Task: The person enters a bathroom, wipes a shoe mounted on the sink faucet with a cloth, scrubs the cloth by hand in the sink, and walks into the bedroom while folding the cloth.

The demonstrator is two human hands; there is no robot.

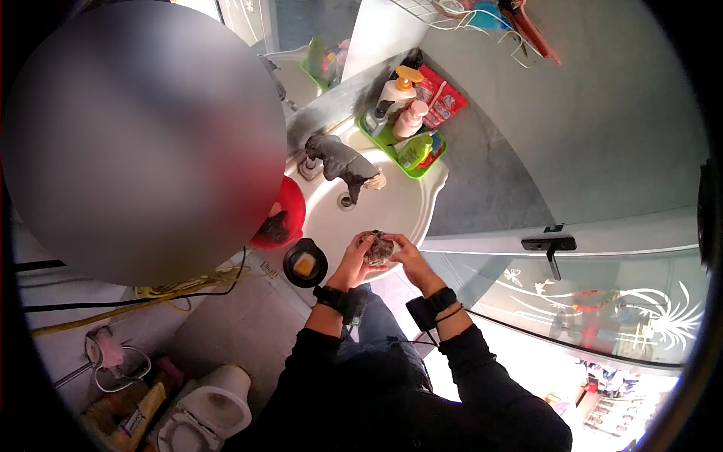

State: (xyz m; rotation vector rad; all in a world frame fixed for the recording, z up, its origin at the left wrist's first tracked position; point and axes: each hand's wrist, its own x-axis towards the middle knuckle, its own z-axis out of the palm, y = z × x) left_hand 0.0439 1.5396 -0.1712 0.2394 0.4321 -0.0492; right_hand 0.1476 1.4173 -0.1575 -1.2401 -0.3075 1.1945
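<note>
Left hand (354,264) and right hand (413,264): fingers curled, gripping grey-brown wad (379,247) at basin (395,207) 6 o'clock. Red packet (444,98) beyond basin, 1 o'clock; print too small to read.

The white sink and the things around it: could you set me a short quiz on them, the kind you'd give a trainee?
1. Multiple choice. What colour is the rectangular plastic tray that holds the plastic pump bottles?
A) Red
B) Green
C) Blue

2. True or false? The round black dish, with a yellow-orange piece in it, is outside the red plastic basin.

3. Count. How many hands hold the crumpled grey-brown bundle?

Key: 1. B. 2. True. 3. Two, the left hand and the right hand.
</note>
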